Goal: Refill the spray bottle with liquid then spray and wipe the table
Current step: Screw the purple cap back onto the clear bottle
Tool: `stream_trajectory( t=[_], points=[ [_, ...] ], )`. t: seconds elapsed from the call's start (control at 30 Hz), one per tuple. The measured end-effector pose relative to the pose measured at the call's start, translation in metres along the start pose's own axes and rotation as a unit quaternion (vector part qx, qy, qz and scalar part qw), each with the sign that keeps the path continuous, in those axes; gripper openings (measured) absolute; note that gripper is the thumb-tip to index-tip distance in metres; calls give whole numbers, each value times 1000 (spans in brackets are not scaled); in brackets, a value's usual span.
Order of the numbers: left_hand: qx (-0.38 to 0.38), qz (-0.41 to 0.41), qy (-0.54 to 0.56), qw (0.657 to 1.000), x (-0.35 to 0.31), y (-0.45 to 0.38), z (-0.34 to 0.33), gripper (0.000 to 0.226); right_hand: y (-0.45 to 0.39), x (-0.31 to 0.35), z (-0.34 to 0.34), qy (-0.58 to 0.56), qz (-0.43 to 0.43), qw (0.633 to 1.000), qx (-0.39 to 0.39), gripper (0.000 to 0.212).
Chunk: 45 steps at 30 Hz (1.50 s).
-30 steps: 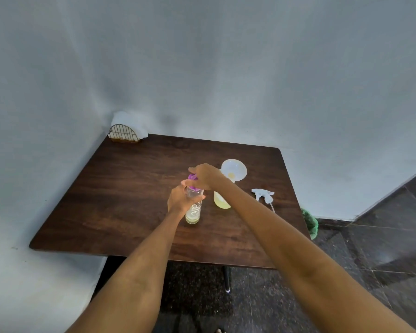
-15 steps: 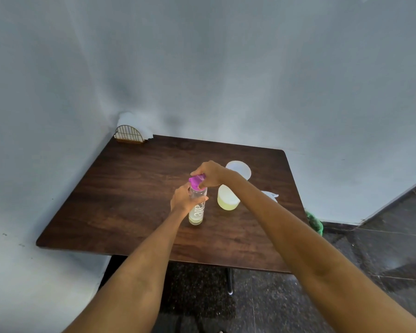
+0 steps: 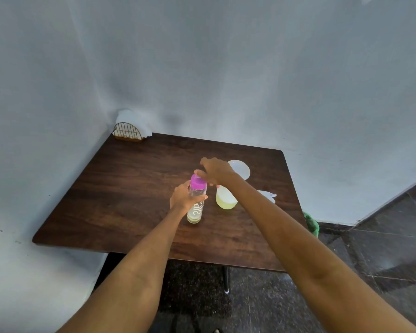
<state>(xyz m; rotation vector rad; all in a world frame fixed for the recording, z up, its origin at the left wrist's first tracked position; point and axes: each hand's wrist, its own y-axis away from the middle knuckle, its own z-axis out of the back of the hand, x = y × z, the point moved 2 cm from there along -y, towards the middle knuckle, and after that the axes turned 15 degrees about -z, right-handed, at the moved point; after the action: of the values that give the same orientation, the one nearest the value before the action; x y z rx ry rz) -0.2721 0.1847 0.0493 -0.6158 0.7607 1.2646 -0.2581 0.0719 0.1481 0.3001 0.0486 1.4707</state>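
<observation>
Left hand [image 3: 185, 197] grips the light, slippery clear plastic bottle [image 3: 197, 205] mid-body; right hand [image 3: 215, 170] pinches its magenta screw cap [image 3: 198, 181]

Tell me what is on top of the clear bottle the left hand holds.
A purple cap sits on the clear bottle. The right hand reaches over it, fingertips at the cap's far edge. The bottle's mouth is hidden under the cap.

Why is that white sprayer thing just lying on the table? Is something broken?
Nothing looks broken or spilled. The spray head lies loose on the table because it is off the spray bottle, which has a funnel in it for refilling.
</observation>
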Motion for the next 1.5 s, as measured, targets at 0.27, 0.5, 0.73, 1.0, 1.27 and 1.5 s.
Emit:
stream_trajectory(
  t=[0.27,0.5,0.73,1.0,1.27,1.5],
  points=[
    [14,-14,-8,1000,-2,0,2,60,4,6,-2,-19,51,998,37,47],
    [21,-40,-16,999,-11,3,-7,60,-5,12,9,45,38,998,-23,41],
    [17,-10,-6,1000,0,1,2,52,0,10,-11,18,48,998,48,43],
    [8,-16,-3,1000,1,3,3,49,1,9,-14,22,44,994,93,60],
    [6,-39,-20,999,5,4,6,44,11,4,-33,62,60,996,16,50],
    [-2,-71,-53,996,6,2,6,41,17,6,-43,1,9,1000,-25,47]
  ],
)
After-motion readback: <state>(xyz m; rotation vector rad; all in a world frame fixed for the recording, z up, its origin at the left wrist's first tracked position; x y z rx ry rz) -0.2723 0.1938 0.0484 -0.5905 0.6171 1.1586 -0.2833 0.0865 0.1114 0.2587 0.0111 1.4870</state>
